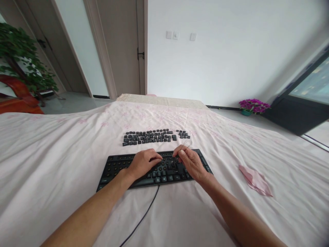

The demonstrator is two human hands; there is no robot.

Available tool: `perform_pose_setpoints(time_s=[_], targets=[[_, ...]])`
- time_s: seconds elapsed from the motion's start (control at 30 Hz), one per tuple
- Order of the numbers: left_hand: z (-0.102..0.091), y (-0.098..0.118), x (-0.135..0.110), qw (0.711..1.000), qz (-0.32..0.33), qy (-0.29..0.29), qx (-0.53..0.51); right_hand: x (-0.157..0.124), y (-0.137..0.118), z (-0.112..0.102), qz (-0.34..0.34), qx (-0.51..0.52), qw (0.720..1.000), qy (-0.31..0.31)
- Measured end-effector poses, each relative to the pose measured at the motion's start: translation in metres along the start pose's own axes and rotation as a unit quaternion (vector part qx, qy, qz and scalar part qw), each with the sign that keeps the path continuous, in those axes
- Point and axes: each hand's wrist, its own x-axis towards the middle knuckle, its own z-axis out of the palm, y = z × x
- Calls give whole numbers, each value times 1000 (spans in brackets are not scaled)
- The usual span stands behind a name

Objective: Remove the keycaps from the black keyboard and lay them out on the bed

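A black keyboard (164, 179) lies on the cloth, many of its keycaps off so that bare key posts show; some caps remain along the near edge. My left hand (144, 162) rests over its middle, fingers stretched out and thumb a little apart, holding nothing. Above the right part of the keyboard, my right hand (190, 161) pinches a thin wire keycap puller (188, 143), whose wire loops stick out past the fingers on the far side. Loose black keycaps (149, 137) lie in rows just beyond the keyboard, with a smaller group (183, 134) to their right.
A pale pink flowered cloth (77, 164) with folds covers the surface. A folded pink cloth (255, 181) lies at the right. The keyboard's black cable (145, 214) runs toward me. Farther off are a door (120, 48), a leafy plant (23, 55) and purple flowers (254, 105).
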Motion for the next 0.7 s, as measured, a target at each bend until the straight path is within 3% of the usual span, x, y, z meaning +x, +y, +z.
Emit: perform_pose_setpoints(time_s=[0.33, 0.7], targets=[[-8, 10, 8, 994, -5, -96, 54, -6, 15, 10, -41, 12, 998, -49], [9, 17, 13, 994, 42, -71, 65, -9, 22, 18, -72, 33, 995, -58]])
